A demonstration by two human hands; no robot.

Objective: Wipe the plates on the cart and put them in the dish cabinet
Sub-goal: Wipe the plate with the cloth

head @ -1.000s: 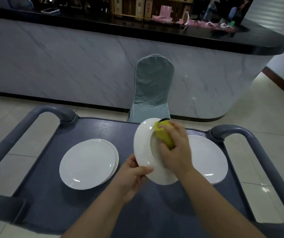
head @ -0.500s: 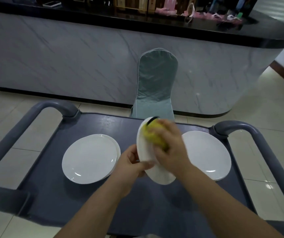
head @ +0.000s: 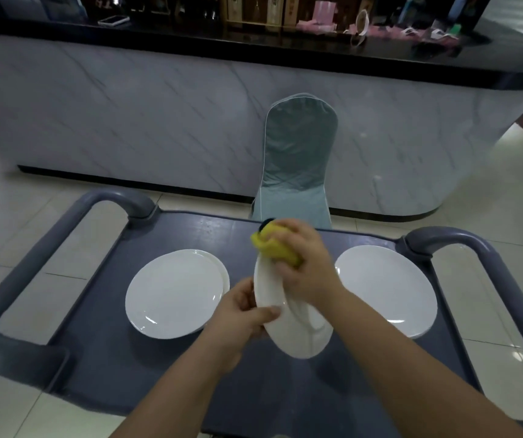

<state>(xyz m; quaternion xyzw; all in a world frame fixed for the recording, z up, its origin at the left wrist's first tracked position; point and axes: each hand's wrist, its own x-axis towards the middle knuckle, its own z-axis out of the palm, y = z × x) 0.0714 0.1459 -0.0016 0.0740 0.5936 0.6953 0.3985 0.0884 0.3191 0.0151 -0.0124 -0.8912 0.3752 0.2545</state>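
The grey plastic cart (head: 190, 235) fills the lower frame, with a looped handle at each side. Left of centre on it lies a stack of white plates (head: 174, 294) (two rims show). At centre the left hand (head: 238, 324) pinches the lower rim of the held plate (head: 298, 336), thumb on its face. The right hand (head: 307, 270) grips a yellow sponge (head: 277, 248) against the top rim, its forearm hiding the plate's right edge. Another glossy round plate (head: 386, 289) lies at right. Behind are a cloth-covered chair (head: 298, 159) and a marble-fronted, black-topped counter (head: 159, 121). A second ago the held plate showed more of its face; now it is nearer edge-on.
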